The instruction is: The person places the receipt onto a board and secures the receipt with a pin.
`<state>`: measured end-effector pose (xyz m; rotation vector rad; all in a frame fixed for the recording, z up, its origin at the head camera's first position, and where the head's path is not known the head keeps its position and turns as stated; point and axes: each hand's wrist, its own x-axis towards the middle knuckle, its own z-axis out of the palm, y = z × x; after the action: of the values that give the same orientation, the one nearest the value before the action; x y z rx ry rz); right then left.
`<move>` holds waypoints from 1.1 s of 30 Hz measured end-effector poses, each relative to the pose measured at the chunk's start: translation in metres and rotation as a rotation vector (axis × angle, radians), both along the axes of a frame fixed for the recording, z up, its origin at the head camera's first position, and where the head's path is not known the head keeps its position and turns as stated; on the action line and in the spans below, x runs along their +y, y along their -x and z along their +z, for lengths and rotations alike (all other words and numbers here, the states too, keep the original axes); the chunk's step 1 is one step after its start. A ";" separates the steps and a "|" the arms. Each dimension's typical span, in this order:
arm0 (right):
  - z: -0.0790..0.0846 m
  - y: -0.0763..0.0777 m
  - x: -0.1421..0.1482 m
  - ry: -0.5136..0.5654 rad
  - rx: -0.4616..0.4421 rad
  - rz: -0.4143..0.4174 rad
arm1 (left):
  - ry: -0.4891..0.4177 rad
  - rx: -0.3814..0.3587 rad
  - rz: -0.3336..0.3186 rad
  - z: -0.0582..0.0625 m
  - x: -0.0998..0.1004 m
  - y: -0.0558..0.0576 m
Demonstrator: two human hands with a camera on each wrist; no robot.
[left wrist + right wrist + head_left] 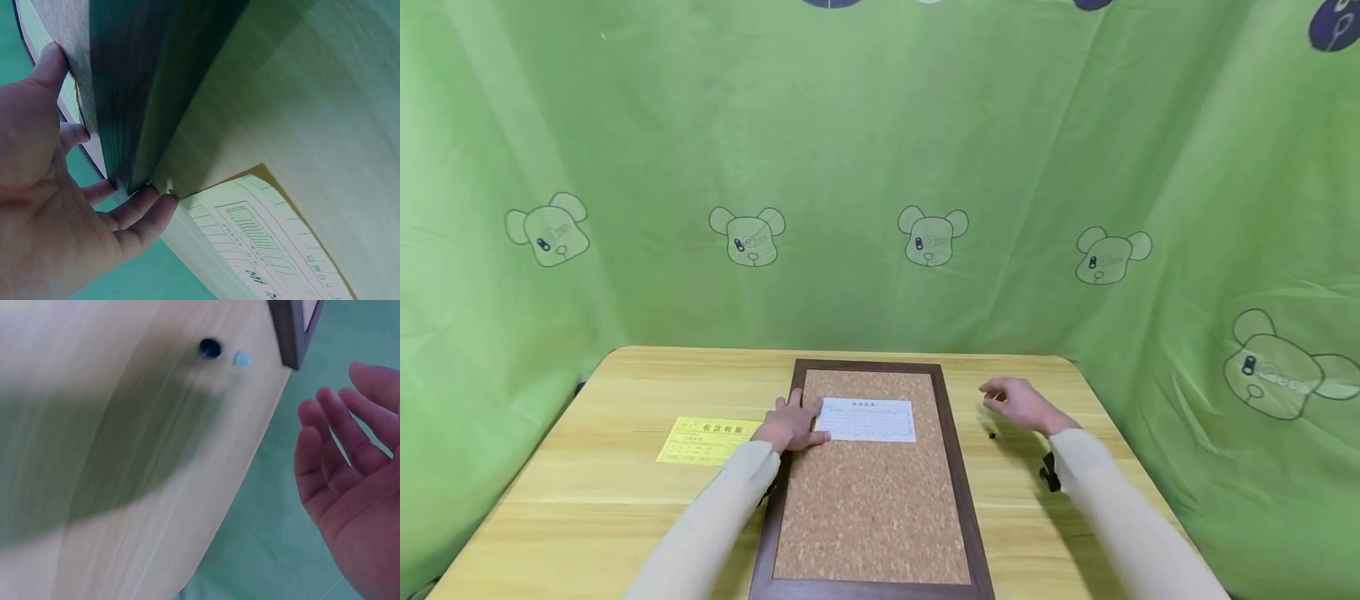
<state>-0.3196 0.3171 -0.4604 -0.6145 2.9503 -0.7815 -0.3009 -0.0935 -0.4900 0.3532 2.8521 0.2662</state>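
Note:
A cork board [868, 517] with a dark brown frame lies flat on the table. On its cork, towards the far end, lies a white printed form [872, 421]. My left hand [787, 425] rests across the board's left frame, fingers spread, thumb at the form's left edge. In the left wrist view some fingertips reach down past the frame's side. To the right of the board, my right hand [1022, 406] hovers over the table with loosely bent fingers and nothing in them. Near it lie a small round black piece [210, 348] and a small pale blue piece [242, 359].
A yellow printed receipt [700, 440] lies on the table left of the board, close to my left hand's fingertips in the left wrist view. The wooden table [587, 467] ends at a green curtain [850, 308] behind and at both sides.

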 end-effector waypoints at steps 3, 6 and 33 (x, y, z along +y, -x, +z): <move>-0.005 0.000 0.008 0.000 -0.007 0.000 | -0.002 0.004 -0.003 -0.001 -0.001 0.000; -0.011 0.000 0.013 -0.001 -0.028 -0.006 | -0.003 0.001 0.000 0.000 -0.002 0.000; -0.049 0.015 0.017 0.008 -0.098 -0.017 | 0.008 -0.001 -0.001 0.000 0.001 0.001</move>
<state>-0.3350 0.3344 -0.5090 -0.5366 2.8688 -0.8012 -0.3022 -0.0927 -0.4896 0.3531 2.8511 0.2544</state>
